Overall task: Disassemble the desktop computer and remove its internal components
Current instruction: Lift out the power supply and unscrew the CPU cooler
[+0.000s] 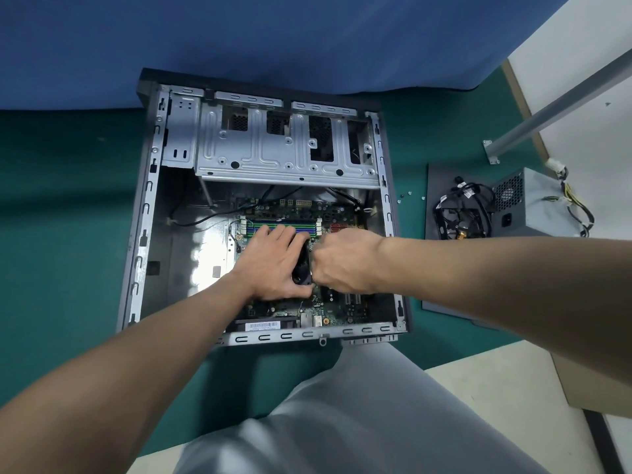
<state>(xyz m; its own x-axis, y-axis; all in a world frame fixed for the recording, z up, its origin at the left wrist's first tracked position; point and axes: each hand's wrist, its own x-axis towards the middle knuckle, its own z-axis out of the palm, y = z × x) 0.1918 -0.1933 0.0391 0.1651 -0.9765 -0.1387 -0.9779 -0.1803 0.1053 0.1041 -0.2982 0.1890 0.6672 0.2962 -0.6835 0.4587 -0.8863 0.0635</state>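
An open grey desktop case lies flat on a green floor mat. Inside it sits a green motherboard with empty memory slots. A black CPU cooler fan stands in the board's middle, mostly hidden between my hands. My left hand lies over the fan's left side with fingers spread and bent round it. My right hand grips the fan's right side with curled fingers. A silver drive cage fills the case's far end.
A grey power supply with loose cables lies to the right, beside a black fan and cable bundle on a dark side panel. Small screws lie near the case. A blue cloth hangs behind. My grey trouser leg is below.
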